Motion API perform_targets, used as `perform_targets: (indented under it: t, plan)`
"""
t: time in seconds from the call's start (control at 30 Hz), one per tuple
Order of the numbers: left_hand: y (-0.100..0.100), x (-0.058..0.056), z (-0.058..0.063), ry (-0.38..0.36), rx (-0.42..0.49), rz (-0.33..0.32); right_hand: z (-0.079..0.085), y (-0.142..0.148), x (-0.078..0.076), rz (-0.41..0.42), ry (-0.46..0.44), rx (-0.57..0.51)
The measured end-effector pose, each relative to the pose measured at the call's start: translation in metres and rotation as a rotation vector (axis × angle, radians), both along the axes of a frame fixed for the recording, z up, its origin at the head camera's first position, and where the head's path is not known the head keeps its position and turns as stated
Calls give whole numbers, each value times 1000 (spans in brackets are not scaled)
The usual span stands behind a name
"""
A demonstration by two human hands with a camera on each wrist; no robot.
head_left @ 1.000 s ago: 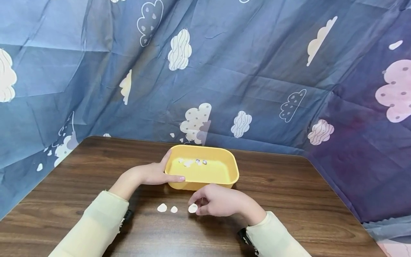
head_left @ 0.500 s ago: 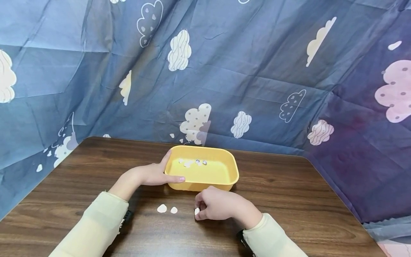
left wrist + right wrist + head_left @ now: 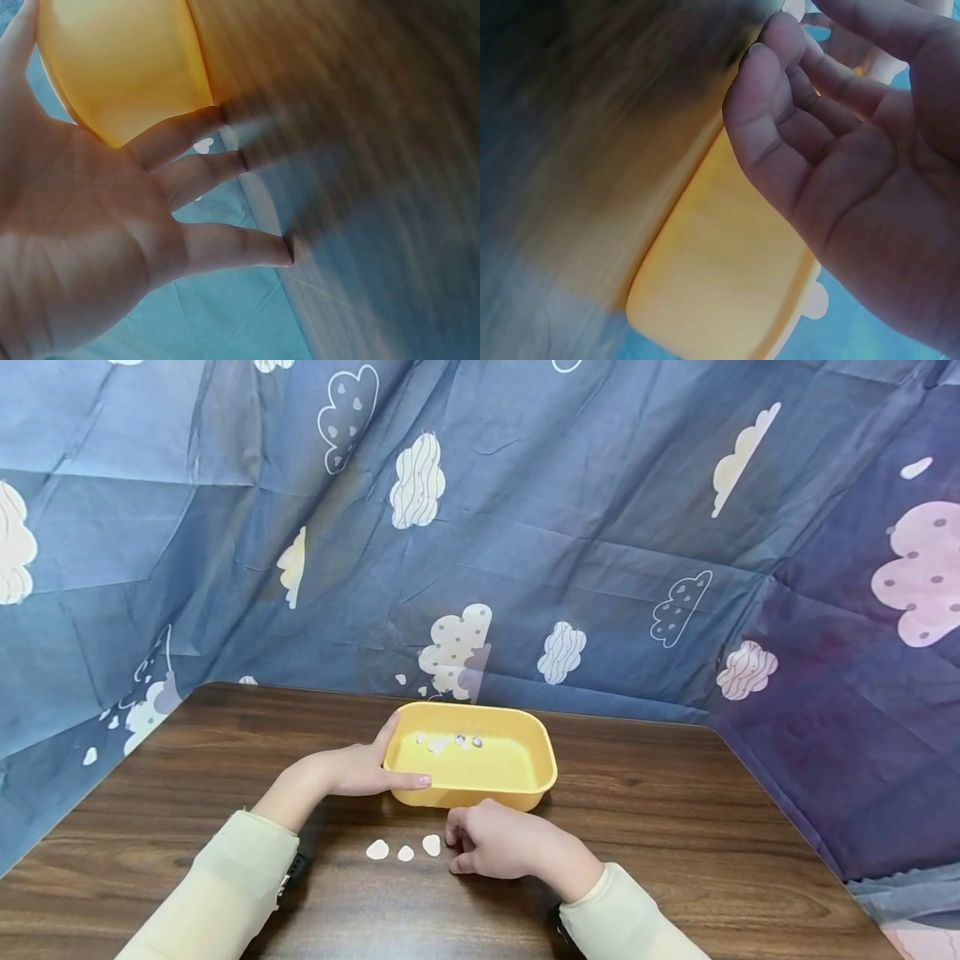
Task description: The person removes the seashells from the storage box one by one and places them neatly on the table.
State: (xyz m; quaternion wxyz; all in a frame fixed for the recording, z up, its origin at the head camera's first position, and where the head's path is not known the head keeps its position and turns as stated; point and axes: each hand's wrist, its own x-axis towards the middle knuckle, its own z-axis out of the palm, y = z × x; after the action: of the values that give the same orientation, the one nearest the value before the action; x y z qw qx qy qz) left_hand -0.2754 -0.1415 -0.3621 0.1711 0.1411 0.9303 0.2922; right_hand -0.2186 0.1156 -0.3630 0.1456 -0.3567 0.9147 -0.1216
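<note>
My left hand [image 3: 360,768] rests against the left end of a yellow plastic box [image 3: 542,756]. Its thumb lies along the front rim, and in the left wrist view its fingers are straight and spread. Small flat white shell-like pieces lie in a row before the box: a left one [image 3: 377,850], a smaller middle one [image 3: 406,853] and a right one [image 3: 431,845]. My right hand [image 3: 498,843] is just right of that last piece, its fingers loosely bent, thumb and fingertips apart with nothing between them. In the right wrist view, a white piece [image 3: 793,9] shows beyond the fingertips.
Several small pieces [image 3: 437,745], white and greyish-purple, lie inside the box towards its back left. The brown wooden table [image 3: 660,810] extends to both sides. A blue cloth [image 3: 600,527] with cloud prints hangs behind it and along the sides.
My right hand first pinched the right white piece; now that piece lies flat on the table beside the other two, with the fingers off it. The left hand and box have stayed put.
</note>
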Motion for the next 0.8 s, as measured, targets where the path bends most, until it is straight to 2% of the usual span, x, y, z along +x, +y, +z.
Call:
perform_targets:
  t: [0.3, 0.47, 0.8]
  plan:
    - [0, 0, 0, -7, -9, 6, 1, -3, 3, 86, -48, -60]
    - [1, 0, -1, -4, -4, 1, 0, -3, 3, 87, -54, -60]
    - [0, 0, -1, 7, -26, 11, 0, -7, 7, 67, 15, -8]
